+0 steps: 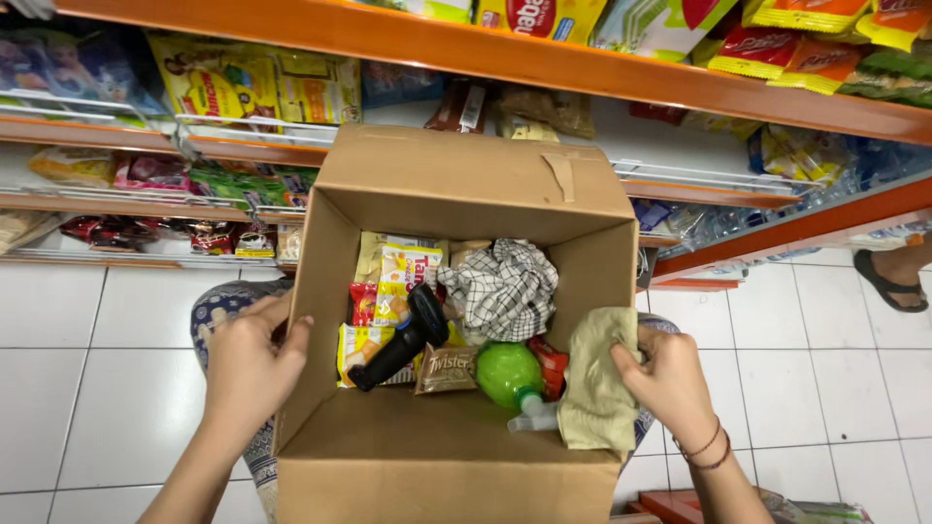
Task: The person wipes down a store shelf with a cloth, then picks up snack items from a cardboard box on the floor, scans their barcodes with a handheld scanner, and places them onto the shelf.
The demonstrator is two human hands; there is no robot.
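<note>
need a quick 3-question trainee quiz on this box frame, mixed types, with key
1. True or false: the right hand grips a beige cloth draped over the right wall of the cardboard box.
2. Which thing lies inside the box beside the green spray bottle?
A. a black handheld scanner
B. a red mug
C. a pair of scissors
3. Fill in: the left hand holds the box by its ____ wall.

Key: 1 true; 2 A; 3 left.
</note>
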